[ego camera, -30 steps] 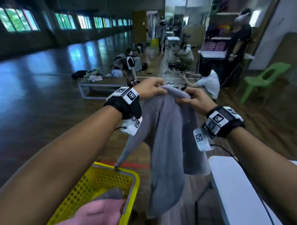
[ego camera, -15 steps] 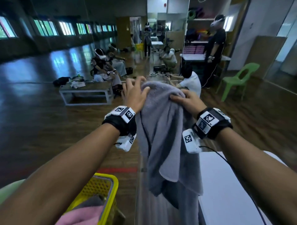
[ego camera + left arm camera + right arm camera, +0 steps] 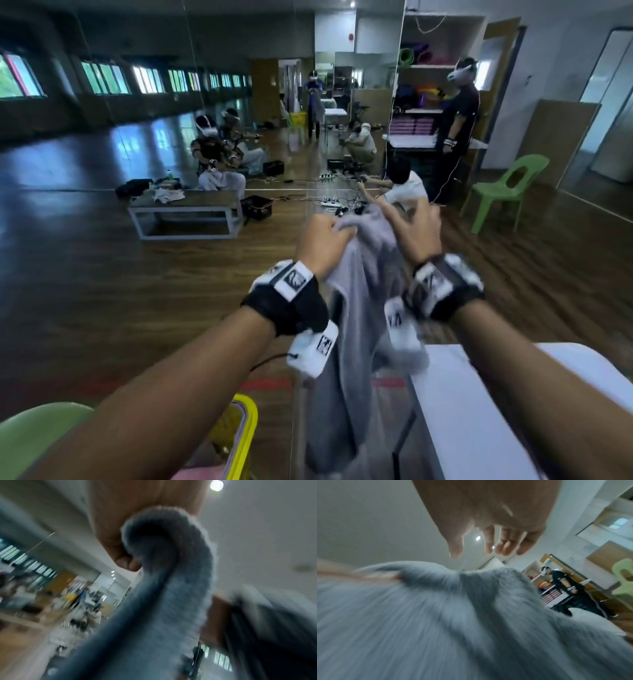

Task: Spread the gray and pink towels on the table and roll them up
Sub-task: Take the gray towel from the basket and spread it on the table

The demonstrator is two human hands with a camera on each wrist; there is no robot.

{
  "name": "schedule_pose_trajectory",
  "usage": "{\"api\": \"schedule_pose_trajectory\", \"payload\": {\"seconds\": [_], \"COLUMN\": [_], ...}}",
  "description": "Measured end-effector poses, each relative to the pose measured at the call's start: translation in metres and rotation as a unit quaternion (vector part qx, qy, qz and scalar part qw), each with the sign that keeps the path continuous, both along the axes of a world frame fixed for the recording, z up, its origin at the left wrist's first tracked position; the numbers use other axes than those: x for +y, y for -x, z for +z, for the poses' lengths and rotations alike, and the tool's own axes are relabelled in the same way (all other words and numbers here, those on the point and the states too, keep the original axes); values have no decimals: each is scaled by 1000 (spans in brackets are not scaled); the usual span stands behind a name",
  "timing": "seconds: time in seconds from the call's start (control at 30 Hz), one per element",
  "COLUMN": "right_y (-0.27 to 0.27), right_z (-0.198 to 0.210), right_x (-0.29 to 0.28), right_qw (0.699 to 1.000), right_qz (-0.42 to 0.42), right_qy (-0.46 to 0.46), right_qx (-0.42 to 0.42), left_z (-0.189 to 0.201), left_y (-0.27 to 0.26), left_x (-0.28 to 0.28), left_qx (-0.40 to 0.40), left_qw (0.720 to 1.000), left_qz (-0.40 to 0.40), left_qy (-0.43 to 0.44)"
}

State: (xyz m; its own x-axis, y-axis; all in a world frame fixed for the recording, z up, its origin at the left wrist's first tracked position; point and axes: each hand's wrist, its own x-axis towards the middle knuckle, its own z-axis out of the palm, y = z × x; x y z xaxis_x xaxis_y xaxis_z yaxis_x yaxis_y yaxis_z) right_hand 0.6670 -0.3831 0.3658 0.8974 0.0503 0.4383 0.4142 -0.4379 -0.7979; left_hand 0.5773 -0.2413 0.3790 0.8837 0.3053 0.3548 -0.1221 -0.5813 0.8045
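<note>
The gray towel [image 3: 356, 342] hangs bunched in the air in front of me, its lower end dangling beside the white table [image 3: 479, 411]. My left hand [image 3: 322, 240] grips its top edge in a fist; the left wrist view shows the gray towel [image 3: 163, 588] wrapped through the left hand [image 3: 123, 555]. My right hand [image 3: 416, 226] hovers just right of the towel's top with fingers spread, holding nothing; the right wrist view shows the right hand [image 3: 488, 545] free above the gray towel [image 3: 453, 615]. A strip of the pink towel [image 3: 195, 474] shows at the bottom edge.
A yellow basket [image 3: 239, 431] sits at lower left on a green chair [image 3: 34, 442]. Beyond lie wooden floor, a low bench [image 3: 185, 212], several people, cables on the floor and another green chair [image 3: 507, 192] at right.
My right hand has let go of the towel's top and spread its fingers. My left hand, fingers raised half a second ago, has closed on the edge. The head view tilted upward.
</note>
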Motion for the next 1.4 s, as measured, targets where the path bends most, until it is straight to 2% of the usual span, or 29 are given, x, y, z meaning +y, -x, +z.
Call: {"api": "schedule_pose_trajectory", "payload": {"seconds": [0.1,0.17,0.33,0.47,0.53,0.63,0.73,0.87,0.97,1.07,1.1,1.13,1.2,1.3,1.4], "right_y": [68,92,74,58,43,15,8,6,0,-2,1,6,15,23,19], "right_z": [-50,-65,-69,-49,-22,11,20,21,21,18,16,15,12,11,10], "right_x": [9,21,30,18,15,23,34,40,30,7,1,-4,-8,-16,-24], "right_qw": [991,980,987,971,973,988,985,981,985,979,974,970,968,960,972], "right_qz": [92,150,109,163,161,149,158,176,166,195,217,234,241,265,225], "right_qy": [-95,-128,-117,-177,-163,-32,73,77,32,9,9,12,17,41,29], "right_qx": [8,35,-3,11,6,-4,14,15,29,54,61,66,73,80,55], "left_z": [17,14,16,26,16,-11,-29,-37,-39,-35,-33,-32,-32,-29,-26], "left_y": [-33,-45,-53,-33,-13,8,8,-1,-3,-4,-4,-4,-8,-17,-15], "left_x": [7,7,13,29,31,25,20,23,26,30,31,31,31,34,22], "left_qx": [51,76,84,60,88,127,76,91,73,51,58,69,75,25,24], "left_qw": [988,975,959,944,950,972,979,976,955,904,886,883,910,952,970], "left_qz": [42,68,61,20,-54,-124,-92,-107,-142,-203,-232,-252,-244,-162,-178], "left_qy": [139,200,263,324,296,153,164,164,249,373,397,391,327,260,162]}}
